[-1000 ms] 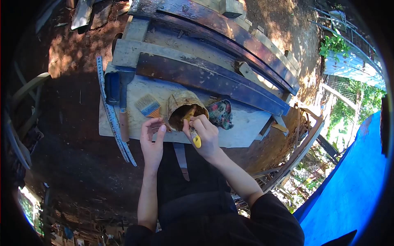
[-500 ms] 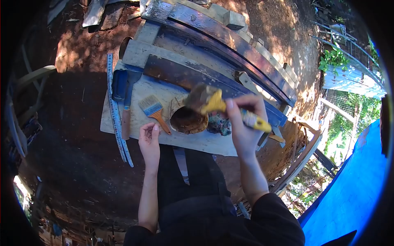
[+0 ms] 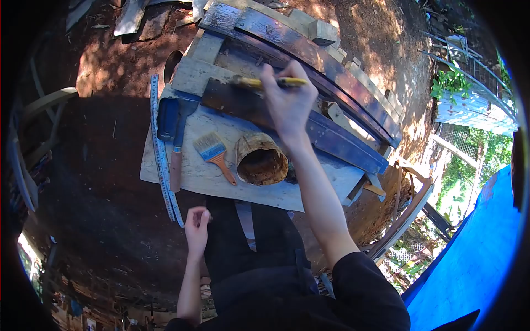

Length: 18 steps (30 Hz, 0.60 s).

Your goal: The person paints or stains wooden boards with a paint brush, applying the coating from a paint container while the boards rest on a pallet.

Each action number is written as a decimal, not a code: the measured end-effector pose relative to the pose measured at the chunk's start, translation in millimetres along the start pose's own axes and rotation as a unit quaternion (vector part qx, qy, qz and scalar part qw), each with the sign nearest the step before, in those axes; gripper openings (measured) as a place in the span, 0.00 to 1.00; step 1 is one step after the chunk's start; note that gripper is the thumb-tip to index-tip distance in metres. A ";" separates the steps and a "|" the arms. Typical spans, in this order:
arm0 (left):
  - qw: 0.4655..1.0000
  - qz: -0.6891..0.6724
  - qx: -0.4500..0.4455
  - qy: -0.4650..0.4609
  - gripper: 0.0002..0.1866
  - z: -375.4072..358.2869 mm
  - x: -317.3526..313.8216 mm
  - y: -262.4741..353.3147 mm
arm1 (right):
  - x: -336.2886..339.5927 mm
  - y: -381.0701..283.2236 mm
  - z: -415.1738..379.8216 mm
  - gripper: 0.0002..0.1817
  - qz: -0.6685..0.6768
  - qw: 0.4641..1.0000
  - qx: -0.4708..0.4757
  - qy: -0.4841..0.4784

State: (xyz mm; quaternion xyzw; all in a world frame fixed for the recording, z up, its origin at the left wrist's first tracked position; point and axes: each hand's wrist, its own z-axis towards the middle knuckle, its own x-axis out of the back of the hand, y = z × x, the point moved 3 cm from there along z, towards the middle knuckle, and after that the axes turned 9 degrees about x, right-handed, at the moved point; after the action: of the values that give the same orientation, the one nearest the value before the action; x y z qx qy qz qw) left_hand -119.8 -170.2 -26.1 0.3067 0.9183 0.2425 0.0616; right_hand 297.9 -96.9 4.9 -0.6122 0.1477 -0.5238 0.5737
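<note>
My right hand (image 3: 291, 105) is closed round the yellow handle of a brush (image 3: 284, 83), above the dark stained plank (image 3: 226, 96). The brush's bristle end is blurred and lies over the plank's left part. Below the board's front edge, my left hand (image 3: 196, 229) hangs with its fingers curled; whether they hold anything is too small to tell. An orange-handled brush (image 3: 212, 151) lies flat on the pale board (image 3: 210, 185). To its right stands a can (image 3: 262, 160) with a dirty rim and dark inside.
A blue scraper-like tool (image 3: 178, 124) and a long ruler (image 3: 160, 151) lie at the board's left. Behind the plank are more stained planks (image 3: 326, 60) and a wooden block (image 3: 322, 32). A blue tarp (image 3: 475, 237) hangs at the right.
My right hand has moved up and left with the yellow brush, from above the can to over the plank. My left hand has dropped lower, away from the orange-handled brush.
</note>
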 end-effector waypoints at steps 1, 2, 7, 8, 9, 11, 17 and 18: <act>0.999 -0.006 0.038 0.007 0.07 -10.6 12.1 -19.5 | 13.4 4.3 -3.6 0.21 -0.013 1.000 -0.014 0.003; 0.997 -0.012 0.075 0.013 0.06 -22.1 24.0 -42.2 | 29.0 8.9 -7.3 0.21 -0.001 0.999 -0.050 0.011; 0.942 -0.222 0.211 0.140 0.09 -96.4 91.7 -205.0 | 98.5 28.8 -17.8 0.20 -0.029 0.991 -0.118 0.049; 0.945 -0.239 0.182 0.132 0.10 -102.4 82.7 -204.8 | 107.6 31.0 -19.1 0.20 -0.036 0.988 -0.137 0.057; 0.945 -0.239 0.183 0.131 0.10 -103.7 91.1 -201.7 | 113.7 35.2 -21.3 0.20 -0.042 0.985 -0.155 0.065; 0.946 -0.235 0.184 0.128 0.09 -109.3 86.7 -205.5 | 115.9 36.6 -23.9 0.20 -0.036 0.985 -0.155 0.069; 0.951 -0.219 0.193 0.105 0.09 -107.2 82.5 -213.6 | 108.3 28.0 -29.6 0.21 -0.047 0.988 -0.126 0.078; 0.951 -0.219 0.195 0.102 0.09 -108.4 79.6 -214.3 | 109.3 30.9 -32.5 0.21 -0.076 0.988 -0.113 0.069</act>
State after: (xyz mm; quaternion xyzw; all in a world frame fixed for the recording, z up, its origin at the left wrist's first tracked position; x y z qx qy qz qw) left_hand -326.6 -315.9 -32.0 0.0781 0.9937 0.0691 -0.0415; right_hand 329.0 -209.4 23.2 -0.6454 0.1983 -0.5863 0.4476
